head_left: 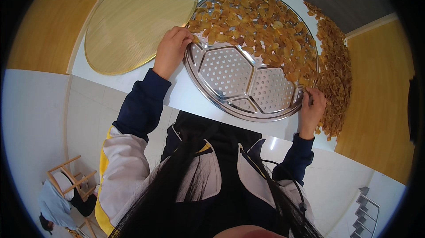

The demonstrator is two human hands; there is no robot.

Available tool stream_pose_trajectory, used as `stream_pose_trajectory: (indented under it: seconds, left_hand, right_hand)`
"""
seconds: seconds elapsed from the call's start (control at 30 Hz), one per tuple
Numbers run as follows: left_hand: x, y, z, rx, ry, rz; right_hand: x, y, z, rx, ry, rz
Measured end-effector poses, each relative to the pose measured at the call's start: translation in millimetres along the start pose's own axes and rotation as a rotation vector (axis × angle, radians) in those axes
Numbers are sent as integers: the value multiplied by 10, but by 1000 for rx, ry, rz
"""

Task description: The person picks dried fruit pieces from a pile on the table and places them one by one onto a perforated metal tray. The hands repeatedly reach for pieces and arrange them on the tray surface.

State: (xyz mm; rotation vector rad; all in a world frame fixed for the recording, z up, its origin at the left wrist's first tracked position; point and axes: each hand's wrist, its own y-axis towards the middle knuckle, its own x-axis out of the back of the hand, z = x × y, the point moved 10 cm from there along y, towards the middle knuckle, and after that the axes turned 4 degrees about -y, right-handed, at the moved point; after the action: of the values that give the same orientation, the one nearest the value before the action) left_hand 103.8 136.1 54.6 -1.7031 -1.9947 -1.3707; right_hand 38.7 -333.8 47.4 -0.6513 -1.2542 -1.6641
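A round perforated stainless-steel tray (pixel 229 72) lies on the white tabletop before me. Thin amber-brown dried slices (pixel 245 22) cover its far and right parts; the near left sections show bare metal with holes. At the tray's left rim, my left hand (pixel 172 50) has its fingertips pinched on one dried slice (pixel 195 39). My right hand (pixel 313 108) is at the right rim, with thumb and forefinger close together against the edge of the spread slices. Whether a slice is between those fingers is hidden.
A long heap of similar slices (pixel 335 82) lies along the table's right side. Left of the tray is a round, yellowish, gold-rimmed panel (pixel 139 22). Wooden panels (pixel 375 98) flank the white table (pixel 189 95). Behind, a person (pixel 56 194) sits by a wooden stool (pixel 71 185).
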Motion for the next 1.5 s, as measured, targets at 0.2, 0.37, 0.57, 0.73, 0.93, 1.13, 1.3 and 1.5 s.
stream_pose_trajectory:
  seconds: [0.2,0.37,0.57,0.73,0.93,1.13,1.3,1.5]
  left_hand:
    - [-67,50,32,-29,131,-30]
    - [-135,88,89,-81,211,-4]
    - [-126,79,32,-66,242,19]
    - [-150,73,40,-18,243,53]
    - [-134,68,28,-33,242,52]
    - [-142,78,25,-30,195,34]
    - [-48,68,-173,-42,137,-4]
    - [-364,53,-1018,-144,-75,97]
  right_hand:
    - [38,12,47,34,-10,-42]
    - [80,10,44,82,-59,-112]
    - [74,-18,11,55,-66,-134]
    - [85,2,35,35,-80,-151]
    - [140,7,20,13,-50,-175]
    - [149,7,11,-11,-72,-162]
    - [344,-27,-252,-122,101,-172]
    - [810,136,-900,-120,-83,-131]
